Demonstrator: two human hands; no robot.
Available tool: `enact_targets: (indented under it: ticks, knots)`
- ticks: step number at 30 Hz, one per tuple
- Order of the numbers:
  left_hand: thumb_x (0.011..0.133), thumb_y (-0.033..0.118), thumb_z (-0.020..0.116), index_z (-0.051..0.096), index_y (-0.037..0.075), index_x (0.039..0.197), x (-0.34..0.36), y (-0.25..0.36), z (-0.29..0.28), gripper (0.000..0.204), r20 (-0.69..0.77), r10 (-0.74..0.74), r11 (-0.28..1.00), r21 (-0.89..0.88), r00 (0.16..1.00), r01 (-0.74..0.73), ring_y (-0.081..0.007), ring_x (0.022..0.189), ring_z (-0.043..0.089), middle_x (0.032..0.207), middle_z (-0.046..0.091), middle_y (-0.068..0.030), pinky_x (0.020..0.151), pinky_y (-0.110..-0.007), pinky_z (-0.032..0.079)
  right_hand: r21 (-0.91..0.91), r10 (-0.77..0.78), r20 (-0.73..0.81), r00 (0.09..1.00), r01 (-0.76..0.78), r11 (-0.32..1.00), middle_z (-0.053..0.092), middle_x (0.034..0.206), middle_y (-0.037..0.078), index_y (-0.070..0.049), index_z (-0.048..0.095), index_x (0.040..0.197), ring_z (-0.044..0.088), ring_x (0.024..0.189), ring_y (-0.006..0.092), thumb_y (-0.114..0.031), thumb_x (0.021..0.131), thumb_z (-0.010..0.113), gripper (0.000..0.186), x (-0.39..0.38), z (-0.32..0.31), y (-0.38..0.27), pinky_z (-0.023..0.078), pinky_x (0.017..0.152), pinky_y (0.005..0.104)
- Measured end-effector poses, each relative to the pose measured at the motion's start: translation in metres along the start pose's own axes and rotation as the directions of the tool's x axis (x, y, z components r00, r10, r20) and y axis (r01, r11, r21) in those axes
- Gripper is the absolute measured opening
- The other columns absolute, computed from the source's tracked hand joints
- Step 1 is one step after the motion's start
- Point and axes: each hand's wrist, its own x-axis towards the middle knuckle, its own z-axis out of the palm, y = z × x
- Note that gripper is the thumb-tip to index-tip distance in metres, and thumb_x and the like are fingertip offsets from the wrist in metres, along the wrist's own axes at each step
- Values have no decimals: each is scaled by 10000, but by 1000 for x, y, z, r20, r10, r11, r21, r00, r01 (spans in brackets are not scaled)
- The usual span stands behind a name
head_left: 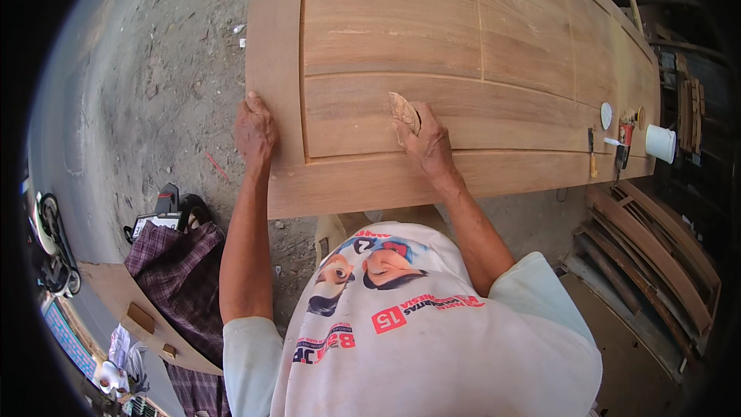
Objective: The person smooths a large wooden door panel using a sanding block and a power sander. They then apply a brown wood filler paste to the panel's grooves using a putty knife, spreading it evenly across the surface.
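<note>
A large wooden door [394, 31] with grooved panels lies flat in front of me. My left hand [255, 130] is closed round its left edge, near the close corner. Over the lower panel, my right hand [431, 139] grips a folded piece of sandpaper [404, 112], tan and worn, against the wood. Part of the sandpaper is hidden under the fingers. Pale dust marks show on the panels and in the grooves.
At the door's right end are a white bucket [661, 143], a red power tool [624, 139], a yellow-handled tool [592, 156] and a white lid [606, 116]. Curved wooden pieces [656, 239] are stacked at right. Purple plaid cloth [176, 262] and a motorcycle [174, 208] are at left.
</note>
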Motion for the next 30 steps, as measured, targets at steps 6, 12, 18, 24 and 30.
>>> enact_targets:
  ticks: [6, 12, 18, 24, 30]
  knots:
    - [1104, 542, 331, 669, -15, 1143, -10, 0, -5, 653, -44, 45, 999, -20, 998, -46, -520, 1037, 632, 1090, 693, -312, 893, -554, 473, -200, 101, -336, 937, -175, 964, 675, 925, 236, 37, 626, 1032, 694, 863, 398, -201, 1014, 648, 240, 29, -100, 70, 526, 734, 473]
    - [1107, 516, 344, 678, -10, 1140, -1, -16, 2, 625, -81, 45, 999, 17, 996, -44, -500, 1017, 639, 1078, 703, -293, 888, -539, 478, -351, -72, -281, 957, -33, 936, 679, 931, 233, 19, 593, 1013, 695, 827, 432, -198, 1012, 638, 221, 67, -123, 93, 549, 701, 503]
    - [1118, 486, 337, 676, -46, 1130, -6, -2, 5, 631, -128, 68, 997, 43, 990, -63, -487, 989, 643, 1055, 706, -290, 875, -514, 484, -477, -256, -247, 934, 113, 872, 655, 911, 230, -16, 533, 985, 695, 796, 436, -169, 1005, 637, 187, 128, -105, 96, 587, 628, 496]
    - [1110, 480, 349, 672, -25, 1098, -4, -7, 2, 600, -133, 42, 997, 74, 990, -32, -529, 999, 622, 1031, 680, -324, 864, -557, 470, -445, -191, -200, 961, 85, 892, 661, 909, 212, -32, 536, 974, 715, 779, 404, -157, 1027, 611, 156, 118, -99, 88, 587, 596, 499]
    - [1106, 484, 355, 673, -25, 1089, -3, -2, 7, 600, -120, 62, 998, 21, 991, -60, -531, 999, 624, 1032, 683, -324, 853, -552, 473, -545, -262, -258, 930, 84, 834, 668, 912, 211, -19, 559, 1016, 721, 779, 404, -208, 1041, 588, 193, 210, -104, 86, 604, 616, 487]
